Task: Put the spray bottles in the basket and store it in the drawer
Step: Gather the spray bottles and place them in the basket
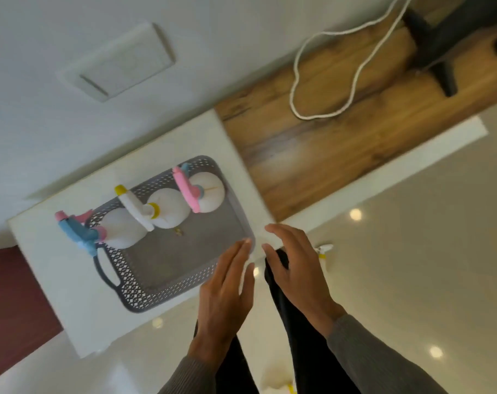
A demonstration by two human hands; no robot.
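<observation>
A grey perforated basket (170, 282) sits on top of a white cabinet (71, 285). Three white spray bottles stand upright along its far side: one with a blue and pink head (122, 228) at the left, one with a white and yellow head (167, 209) in the middle, one with a pink head (210, 194) at the right. My left hand (224, 291) hovers flat at the basket's near right corner, fingers together and holding nothing. My right hand (295, 265) is just right of that corner, fingers spread, empty.
Glossy pale floor tiles (412, 251) lie to the right, wooden flooring (341, 132) with a looped white cable (327, 81) and a dark chair base (440, 46) beyond. A white and yellow object (324, 250) shows behind my right hand. A white wall (71, 52) stands behind the cabinet.
</observation>
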